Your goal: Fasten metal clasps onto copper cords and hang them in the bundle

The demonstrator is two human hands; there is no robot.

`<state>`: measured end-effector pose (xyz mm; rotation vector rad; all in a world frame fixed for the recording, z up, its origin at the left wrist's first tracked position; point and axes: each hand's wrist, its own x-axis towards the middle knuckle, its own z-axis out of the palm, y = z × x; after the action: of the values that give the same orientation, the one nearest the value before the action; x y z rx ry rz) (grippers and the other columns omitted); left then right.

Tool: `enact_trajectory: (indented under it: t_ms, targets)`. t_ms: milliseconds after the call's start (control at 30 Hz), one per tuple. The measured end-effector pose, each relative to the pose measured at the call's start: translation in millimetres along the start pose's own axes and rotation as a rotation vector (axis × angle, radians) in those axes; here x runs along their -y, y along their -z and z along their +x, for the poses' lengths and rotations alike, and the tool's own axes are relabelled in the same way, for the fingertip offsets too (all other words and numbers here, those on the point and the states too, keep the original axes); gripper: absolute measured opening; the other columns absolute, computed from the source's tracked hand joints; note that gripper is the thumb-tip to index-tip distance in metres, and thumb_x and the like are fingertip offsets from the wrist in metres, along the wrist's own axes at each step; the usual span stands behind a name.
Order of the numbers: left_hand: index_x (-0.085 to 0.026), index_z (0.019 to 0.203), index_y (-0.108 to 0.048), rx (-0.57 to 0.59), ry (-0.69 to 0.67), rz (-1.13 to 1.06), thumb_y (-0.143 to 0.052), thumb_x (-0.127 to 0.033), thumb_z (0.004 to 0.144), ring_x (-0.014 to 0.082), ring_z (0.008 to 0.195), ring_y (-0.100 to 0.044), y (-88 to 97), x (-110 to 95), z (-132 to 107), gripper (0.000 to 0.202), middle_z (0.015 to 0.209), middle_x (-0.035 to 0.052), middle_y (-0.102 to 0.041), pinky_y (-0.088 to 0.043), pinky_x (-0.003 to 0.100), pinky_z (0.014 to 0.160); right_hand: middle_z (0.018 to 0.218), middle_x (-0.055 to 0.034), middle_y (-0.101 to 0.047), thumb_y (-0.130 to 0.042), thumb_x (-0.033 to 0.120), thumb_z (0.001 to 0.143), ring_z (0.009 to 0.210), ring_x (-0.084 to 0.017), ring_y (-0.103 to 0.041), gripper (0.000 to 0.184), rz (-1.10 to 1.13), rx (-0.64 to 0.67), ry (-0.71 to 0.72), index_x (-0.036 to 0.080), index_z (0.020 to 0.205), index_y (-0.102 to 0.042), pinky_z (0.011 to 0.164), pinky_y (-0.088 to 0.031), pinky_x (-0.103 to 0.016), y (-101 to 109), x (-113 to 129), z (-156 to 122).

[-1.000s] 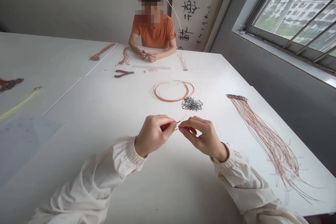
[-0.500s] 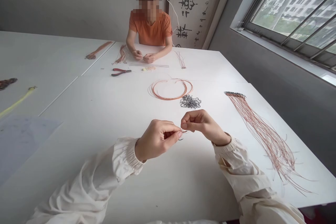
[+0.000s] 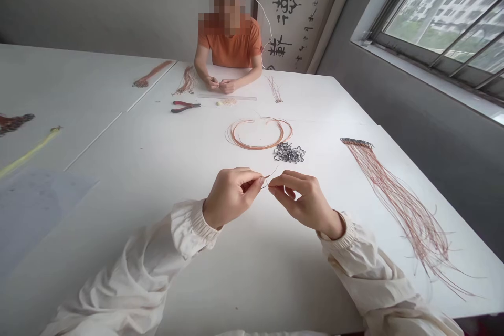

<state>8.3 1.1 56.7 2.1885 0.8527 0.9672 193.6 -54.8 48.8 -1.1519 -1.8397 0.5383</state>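
On the left, a yellow cord (image 3: 31, 153) is lying on the white worktop (image 3: 129, 210), beyond a translucent sheet (image 3: 43, 210). Red-handled pliers (image 3: 185, 107) are resting farther back, near a seated co-worker (image 3: 232, 50) in orange. The left hand (image 3: 231, 198) is pinching a small dark curved piece (image 3: 264, 187), mostly hidden by its fingers, above the worktop. A thin strand (image 3: 272, 172) is sticking out between the hands; a copper-coloured coil (image 3: 255, 147) is lying beyond, touching a pile of dark metal pieces (image 3: 289, 153). The right hand (image 3: 307, 198) is gripping the strand between its fingers. Farther right, a bundle of reddish strands (image 3: 397, 199) is fanning out.
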Motion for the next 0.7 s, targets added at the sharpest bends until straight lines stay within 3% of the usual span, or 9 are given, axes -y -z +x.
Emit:
enact_trajectory:
  t_ms: [100,200,333,433,567,700]
  targets:
    - [-0.015,0.067,-0.065,0.052,-0.040,0.019,-0.054,-0.016,0.089,0.0099,0.052,-0.041,-3.3,1,-2,0.024,0.057,-0.0010,-0.051,-0.034,0.025,0.051,0.067,-0.0014,-0.058,-0.053,0.014,0.089,0.056,-0.011,-0.043,0.014,-0.081,-0.013,0.078,0.018,0.088,-0.067,0.057,-0.039,-0.027,0,3,-2]
    - [-0.015,0.067,-0.064,0.114,-0.060,-0.006,-0.053,-0.014,0.088,0.0096,0.052,-0.040,-5.7,-1,-4,0.024,0.057,-0.0015,-0.050,-0.033,0.025,0.052,0.067,-0.0010,-0.058,-0.056,0.012,0.087,0.057,-0.011,-0.043,0.013,-0.029,-0.003,0.050,0.017,0.087,-0.067,0.055,-0.038,-0.025,5,6,1]
    - [-0.015,0.064,-0.062,0.193,-0.051,-0.090,-0.054,-0.013,0.088,0.0091,0.050,-0.038,-7.0,-4,-6,0.025,0.055,-0.0022,-0.047,-0.032,0.025,0.050,0.068,-0.0005,-0.061,-0.060,0.013,0.083,0.056,-0.010,-0.042,0.008,0.143,0.057,-0.125,0.017,0.080,-0.067,0.052,-0.035,-0.024,13,2,8]
    - [-0.014,0.061,-0.060,0.237,-0.046,-0.149,-0.055,-0.014,0.088,0.0089,0.050,-0.039,-7.8,-6,-7,0.027,0.056,-0.0017,-0.049,-0.033,0.024,0.050,0.069,-0.0014,-0.062,-0.063,0.020,0.083,0.058,-0.010,-0.046,0.008,0.408,0.197,-0.301,0.015,0.077,-0.067,0.054,-0.035,-0.024,17,-10,13]
    - [-0.014,0.061,-0.061,0.218,-0.048,-0.186,-0.056,-0.016,0.088,0.0091,0.050,-0.041,-8.3,-7,-8,0.028,0.057,-0.0005,-0.052,-0.036,0.024,0.051,0.066,-0.0007,-0.060,-0.067,0.021,0.079,0.059,-0.010,-0.049,0.008,0.700,0.329,-0.413,0.014,0.077,-0.066,0.053,-0.034,-0.023,16,-29,16]
    - [-0.014,0.068,-0.067,0.124,-0.021,-0.185,-0.056,-0.017,0.089,0.0101,0.052,-0.047,-5.3,-8,-5,0.023,0.059,0.0006,-0.056,-0.039,0.024,0.052,0.060,0.0020,-0.053,-0.068,0.025,0.080,0.055,-0.009,-0.044,0.012,0.751,0.285,-0.435,0.014,0.078,-0.065,0.050,-0.029,-0.023,11,-34,15]
